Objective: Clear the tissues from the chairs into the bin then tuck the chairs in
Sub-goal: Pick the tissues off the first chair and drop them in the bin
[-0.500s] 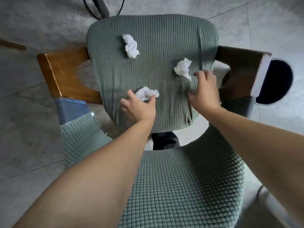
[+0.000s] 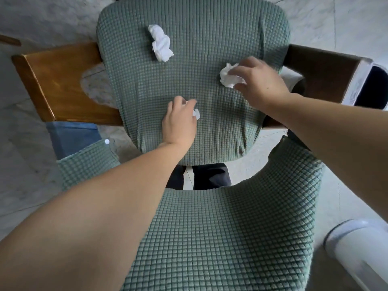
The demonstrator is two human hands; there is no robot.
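While both hands pinch crumpled tissues, seemingly, another wad point(image 2: 161, 43) lies on the waffle-knit seat point(image 2: 199, 28).

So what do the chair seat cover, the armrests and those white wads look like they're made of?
Seat cover: looks like stretchy knit fabric, matte sage green, with a puffed grid texture and gathers at its edge.
Armrests: apparently wood, brown and varnished, showing grain and a glossy sheen.
White wads, such as the loose one: crumpled tissue paper by the look, soft, matte, irregularly creased.
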